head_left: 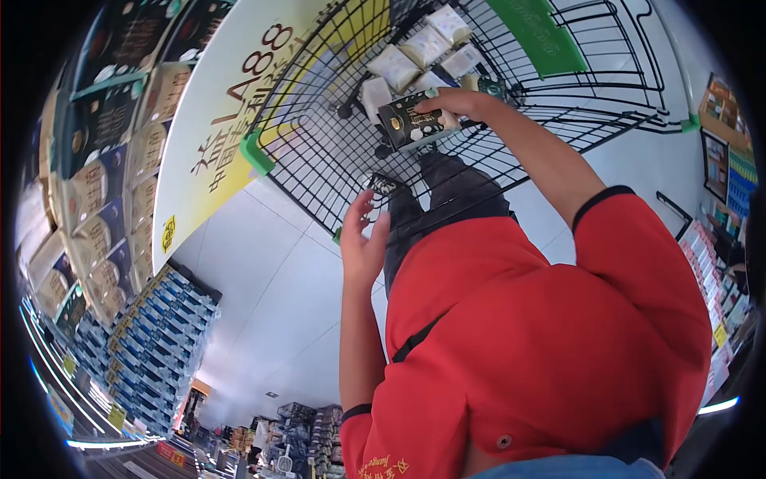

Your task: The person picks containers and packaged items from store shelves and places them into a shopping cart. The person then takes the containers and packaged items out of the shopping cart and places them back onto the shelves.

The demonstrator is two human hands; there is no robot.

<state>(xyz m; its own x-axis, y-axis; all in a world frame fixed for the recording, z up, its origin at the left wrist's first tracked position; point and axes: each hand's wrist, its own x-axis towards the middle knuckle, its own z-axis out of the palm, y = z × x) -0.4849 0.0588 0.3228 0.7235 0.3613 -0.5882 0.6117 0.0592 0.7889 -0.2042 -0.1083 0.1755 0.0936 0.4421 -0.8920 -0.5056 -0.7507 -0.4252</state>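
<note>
My right hand (453, 106) reaches over the shopping cart (307, 120) and grips a dark pack (411, 121) with gold and white print, its fingers bent over the pack's right end. Beneath it in the cart lie several pale wrapped packs (395, 68) and another dark-and-cream pack (485, 85). My left hand (364, 243) is empty and raised beside the cart's near left corner, its fingers apart. I cannot tell whether it touches the wire.
A white sign board (215, 136) with brown lettering stands left of the cart. Beyond it, shelves hold stacked dark and beige packs (100, 128). Blue-and-white stacked goods (159, 343) stand lower left. More shelves (722, 168) line the right side. Pale floor tiles (263, 295) show between.
</note>
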